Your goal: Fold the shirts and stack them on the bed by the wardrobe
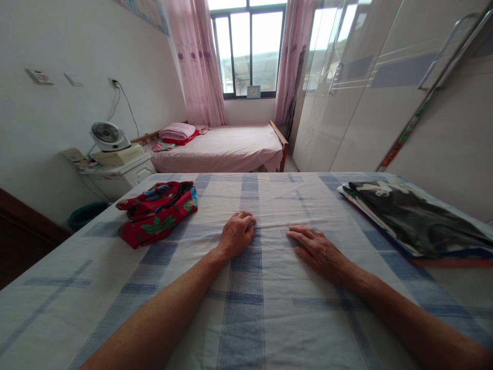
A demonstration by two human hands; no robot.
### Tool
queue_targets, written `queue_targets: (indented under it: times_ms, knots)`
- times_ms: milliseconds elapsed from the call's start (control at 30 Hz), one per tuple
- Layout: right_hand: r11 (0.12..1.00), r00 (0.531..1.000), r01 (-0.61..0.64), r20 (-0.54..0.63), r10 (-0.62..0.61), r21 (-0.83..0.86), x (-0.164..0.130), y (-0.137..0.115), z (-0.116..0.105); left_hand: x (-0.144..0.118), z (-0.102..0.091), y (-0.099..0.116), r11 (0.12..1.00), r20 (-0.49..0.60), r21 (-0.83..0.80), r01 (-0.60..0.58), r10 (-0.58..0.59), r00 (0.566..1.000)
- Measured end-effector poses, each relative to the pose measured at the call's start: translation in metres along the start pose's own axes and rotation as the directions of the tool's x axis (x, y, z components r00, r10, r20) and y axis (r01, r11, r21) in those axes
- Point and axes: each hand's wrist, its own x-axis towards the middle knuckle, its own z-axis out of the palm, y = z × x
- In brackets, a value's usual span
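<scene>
Two bare forearms reach out from the near edge across a checked sheet (246, 308), pale with blue bands, that covers a bed and fills the lower half of the view. The left hand (236, 234) rests knuckles-up with its fingers curled under, bunching a small ridge of the cloth beneath them; the right hand (318, 249) lies flat, fingers spread and pointing left, palm pressed on the sheet. Neither hand holds anything apart from the cloth. The sheet looks thin, light and soft: faint creases run across it between the hands, and it would likely gather and slide easily under a palm, best taken by pinching a fold or an edge rather than from the flat middle.

To the far left on the sheet, well apart from the left hand, lies a crumpled red floral cloth (157, 210), equally limp. At the right edge sits a flat stack of folded fabric (416, 221), dark on top, with white and red layers showing under it.

Beyond the bed's far edge stands a second bed (231, 149) under a pink cover, with a folded pink pillow at its left. A small fan (108, 136) tops a white cabinet against the left wall. Pink curtains (196, 61) frame a bright window (248, 49), and a pale wardrobe (385, 87) lines the right side.
</scene>
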Motion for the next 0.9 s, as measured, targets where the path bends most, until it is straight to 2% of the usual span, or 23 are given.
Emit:
queue_targets:
  times_ms: [900]
  knots:
    - [1.0, 1.0, 0.003, 0.022, -0.003, 0.005, 0.0002, -0.0015, -0.0024, -0.0007, -0.0011, 0.0014, 1.0, 0.011, -0.006, 0.002, -0.002, 1.0]
